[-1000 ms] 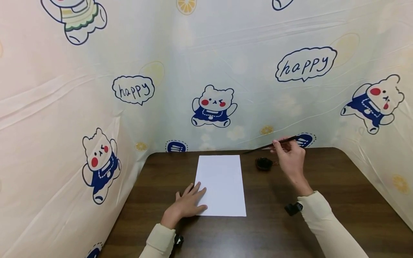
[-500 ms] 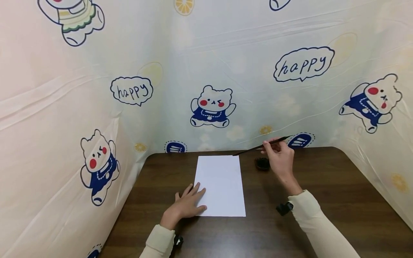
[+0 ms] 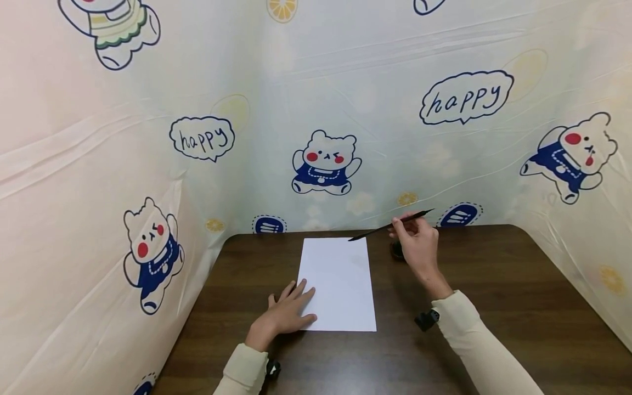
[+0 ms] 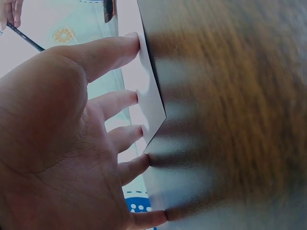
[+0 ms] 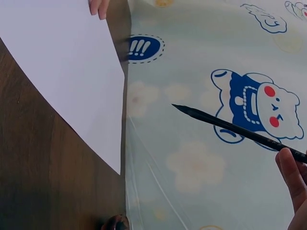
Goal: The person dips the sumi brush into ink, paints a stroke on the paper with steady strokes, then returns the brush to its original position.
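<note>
Brush (image 3: 380, 228), right of centre: we see the right hand (image 3: 418, 242) pinch it, part-hiding a dark pot (image 3: 395, 252); the left hand (image 3: 286, 314), fingers apart, touches paper (image 3: 340, 282); brown table (image 3: 513, 285), printed curtain (image 3: 375, 109).

One left hand (image 3: 285, 314) and one right hand (image 3: 419, 242) are counted in the head view, along with two sleeves (image 3: 474, 334) and two wrist cameras (image 3: 426, 320). One brush (image 5: 230, 126), one paper (image 3: 340, 285), one dish (image 3: 396, 252) and one table (image 3: 518, 280) are seen. On the cloth (image 3: 375, 55), three whole bears (image 3: 322, 175) are counted, as well as two figures (image 3: 118, 30) cut off by the top edge. Two "happy" bubbles (image 3: 202, 138) are also found, and three blue badges (image 3: 269, 224), one of them only partly in view.
</note>
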Available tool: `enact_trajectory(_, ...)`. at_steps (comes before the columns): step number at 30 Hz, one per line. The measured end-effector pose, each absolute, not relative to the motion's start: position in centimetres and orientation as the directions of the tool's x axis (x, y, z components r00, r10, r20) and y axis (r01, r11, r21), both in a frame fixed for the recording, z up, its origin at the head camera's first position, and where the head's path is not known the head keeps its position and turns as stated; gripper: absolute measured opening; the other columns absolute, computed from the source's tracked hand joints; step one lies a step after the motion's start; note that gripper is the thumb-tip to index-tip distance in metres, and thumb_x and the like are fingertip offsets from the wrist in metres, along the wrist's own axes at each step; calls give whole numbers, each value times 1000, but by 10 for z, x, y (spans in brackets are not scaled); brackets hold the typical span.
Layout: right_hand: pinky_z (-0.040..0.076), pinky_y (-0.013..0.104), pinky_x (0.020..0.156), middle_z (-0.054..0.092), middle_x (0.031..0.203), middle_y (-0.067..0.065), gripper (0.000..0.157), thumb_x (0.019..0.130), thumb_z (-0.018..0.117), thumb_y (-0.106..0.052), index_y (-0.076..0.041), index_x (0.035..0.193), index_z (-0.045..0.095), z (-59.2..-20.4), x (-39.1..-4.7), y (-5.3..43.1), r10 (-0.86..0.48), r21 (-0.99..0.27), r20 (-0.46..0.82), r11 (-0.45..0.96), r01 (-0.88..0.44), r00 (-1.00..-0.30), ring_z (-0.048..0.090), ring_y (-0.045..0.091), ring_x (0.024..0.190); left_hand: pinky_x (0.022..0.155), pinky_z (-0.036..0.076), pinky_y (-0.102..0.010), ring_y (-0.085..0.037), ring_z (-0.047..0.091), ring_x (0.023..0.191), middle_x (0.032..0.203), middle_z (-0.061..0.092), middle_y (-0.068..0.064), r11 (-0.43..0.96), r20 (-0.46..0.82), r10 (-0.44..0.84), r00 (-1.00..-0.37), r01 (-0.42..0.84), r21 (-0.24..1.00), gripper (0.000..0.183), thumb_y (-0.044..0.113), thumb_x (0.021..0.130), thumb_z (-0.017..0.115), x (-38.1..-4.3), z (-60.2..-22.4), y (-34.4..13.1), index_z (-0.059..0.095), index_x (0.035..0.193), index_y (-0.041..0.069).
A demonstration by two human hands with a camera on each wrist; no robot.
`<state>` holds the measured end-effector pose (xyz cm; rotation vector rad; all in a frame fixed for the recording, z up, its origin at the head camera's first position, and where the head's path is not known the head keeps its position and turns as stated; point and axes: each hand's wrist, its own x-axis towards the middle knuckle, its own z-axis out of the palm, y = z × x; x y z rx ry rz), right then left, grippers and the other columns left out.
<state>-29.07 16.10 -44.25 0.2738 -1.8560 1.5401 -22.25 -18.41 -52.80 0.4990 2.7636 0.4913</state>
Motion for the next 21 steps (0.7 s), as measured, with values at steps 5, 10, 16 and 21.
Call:
enact_trajectory(5, 60, 19, 62, 75, 85, 31, 9, 98, 72, 4, 12, 101, 68, -437, -285, 149, 260, -776, 628, 279, -566, -733, 77, 30, 67, 116, 10, -89, -42, 14, 166, 180, 19, -10, 882, -218, 380, -899, 281, 378, 76, 51, 101, 67, -223, -528, -184, 40, 166, 22)
enact_trajectory(10, 60, 18, 62, 72, 85, 37, 10, 97, 70, 10, 17, 100, 65, -425, -272, 136, 253, -773, 634, 237, -589, -731, 77, 24, 67, 116, 10, -89, -42, 14, 166, 180, 20, -9, 886, -217, 378, -900, 284, 366, 76, 51, 102, 66, -223, -528, -184, 40, 166, 22)
enact_trajectory(16, 57, 12, 63, 73, 89, 37, 9, 99, 69, 7, 15, 103, 66, -428, -271, 129, 214, -775, 630, 236, -586, -747, 72, -1, 69, 115, 11, -89, -43, 14, 165, 179, 21, -11, 879, -210, 382, -900, 283, 385, 74, 48, 102, 67, -221, -524, -183, 41, 166, 20)
enact_trajectory(21, 57, 12, 63, 75, 90, 32, 11, 100, 71, 2, 11, 104, 69, -444, -284, 125, 210, -786, 615, 232, -573, -760, 70, -5, 69, 115, 12, -89, -43, 14, 166, 179, 21, -11, 880, -212, 379, -901, 281, 383, 74, 48, 103, 67, -220, -523, -182, 41, 166, 20)
